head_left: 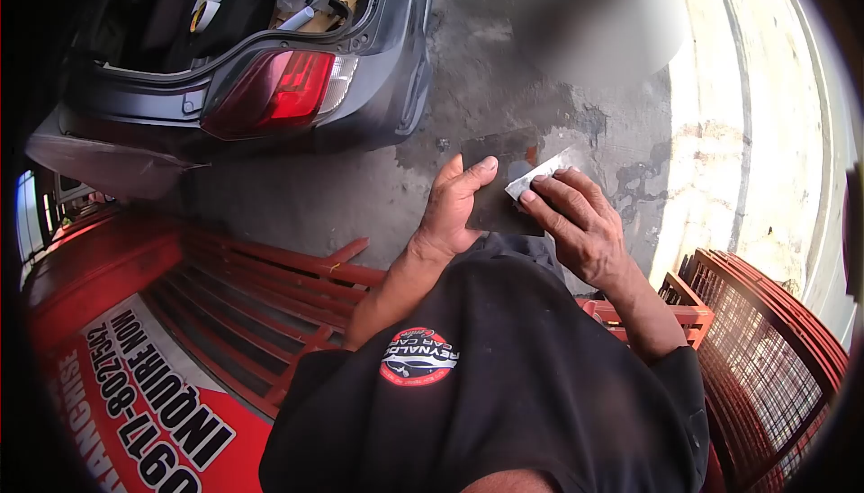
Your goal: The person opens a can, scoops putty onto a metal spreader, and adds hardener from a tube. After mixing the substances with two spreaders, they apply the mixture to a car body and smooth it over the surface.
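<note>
With the left hand (450, 200), grips a dark flat panel (495, 209) by its left edge, thumb over the upper face and most fingers out of sight beneath. With the right hand (580, 223), pinches a folded, silvery-white sheet (537, 178) between thumb and fingers, over the panel's right side. Clamped, then, on the panel at left and on the sheet at right, with both hands near each other but apart. Cannot tell how firmly the sheet presses on the panel. Held in front of the black shirt (513, 358), above the gray floor (315, 205), the panel.

Bears a round red, white and black badge (419, 357) on the shirt's chest. Off to the upper left, a dark gray car (382, 70) with its rear open, a red and clear tail light (292, 88), and assorted papers and wrapped items (310, 16) inside. At lower left, a red slatted bench (243, 286) beside a red and white lettered sign (153, 403). At right, upright red metal grilles (756, 340) near a brightly lit pale strip (711, 169) of ground. At upper right, a blurred oval, too unclear to tell.
</note>
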Action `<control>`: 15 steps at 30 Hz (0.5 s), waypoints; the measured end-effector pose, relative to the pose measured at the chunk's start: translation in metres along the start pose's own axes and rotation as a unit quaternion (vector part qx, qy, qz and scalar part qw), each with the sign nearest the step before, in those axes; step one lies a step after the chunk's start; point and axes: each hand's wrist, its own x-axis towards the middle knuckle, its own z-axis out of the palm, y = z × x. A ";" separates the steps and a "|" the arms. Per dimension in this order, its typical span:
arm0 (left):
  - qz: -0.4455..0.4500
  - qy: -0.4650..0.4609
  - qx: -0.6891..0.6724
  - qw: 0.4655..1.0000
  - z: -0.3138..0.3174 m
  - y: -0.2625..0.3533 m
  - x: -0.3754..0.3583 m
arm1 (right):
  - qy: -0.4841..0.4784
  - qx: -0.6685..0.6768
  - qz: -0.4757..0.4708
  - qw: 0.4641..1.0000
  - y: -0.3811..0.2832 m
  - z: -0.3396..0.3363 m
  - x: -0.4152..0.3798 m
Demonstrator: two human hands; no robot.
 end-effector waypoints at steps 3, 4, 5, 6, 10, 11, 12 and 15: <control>-0.038 -0.017 -0.097 0.994 0.002 0.006 -0.001 | 0.032 -0.090 0.010 0.995 0.042 0.012 -0.034; -0.016 -0.013 -0.051 0.998 0.008 0.008 -0.002 | 0.016 -0.124 0.039 0.991 0.044 0.008 -0.031; 0.006 -0.008 -0.006 1.000 0.015 0.007 -0.002 | 0.049 -0.100 0.059 0.992 0.043 0.006 -0.028; 0.027 -0.002 0.037 0.999 0.019 0.004 -0.003 | 0.050 -0.062 0.070 0.994 0.036 0.007 -0.024; 0.129 0.025 0.313 0.941 0.016 -0.028 0.008 | -0.008 0.048 0.080 0.996 0.005 0.012 -0.006; 0.127 0.044 0.276 0.952 0.016 -0.026 0.010 | -0.017 0.054 0.073 0.996 0.002 0.014 -0.009; 0.123 0.062 0.239 0.961 0.015 -0.025 0.011 | -0.027 0.060 0.068 0.995 -0.001 0.016 -0.012; 0.125 0.114 0.096 0.981 0.011 -0.018 0.012 | -0.094 0.088 0.063 0.990 0.004 0.005 -0.018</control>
